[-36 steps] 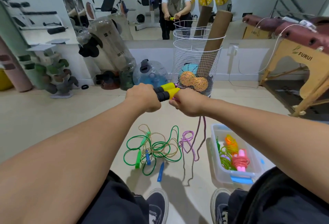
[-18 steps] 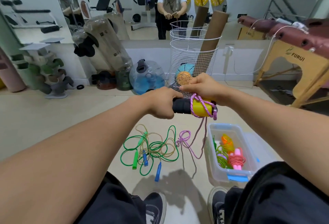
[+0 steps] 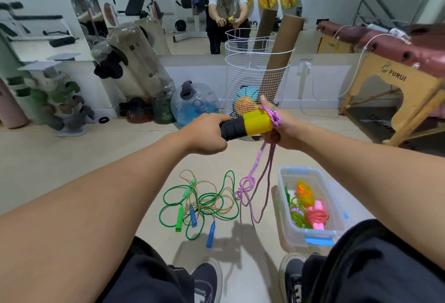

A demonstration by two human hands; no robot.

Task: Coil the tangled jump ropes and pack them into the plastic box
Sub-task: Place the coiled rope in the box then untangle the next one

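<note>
A pale gym floor (image 3: 72, 158) runs back to a mirrored wall, and above it, held out at arm's length, is a pair of jump-rope handles (image 3: 245, 125), black at the grip and yellow at the end. The left hand (image 3: 207, 135) curls its fingers around the black part; the right hand (image 3: 283, 131) closes on the pink rope (image 3: 262, 155) where it wraps the yellow ends, thumb raised. From there the rope hangs down to a small knot of loops on the floor. Just beside those loops lies a tangle of a green rope (image 3: 199, 202) and a tan rope with blue handles (image 3: 210, 232). To the right stands the clear plastic box (image 3: 284, 196) with blue clips, holding coiled orange, green and pink ropes. Further back, a white wire basket (image 3: 257, 78) holds balls and cardboard tubes. At the far right a wooden massage table (image 3: 395, 78) reads "FURUI"; a clear cylinder at left bears a "5", its other marks too blurred to read.
</note>
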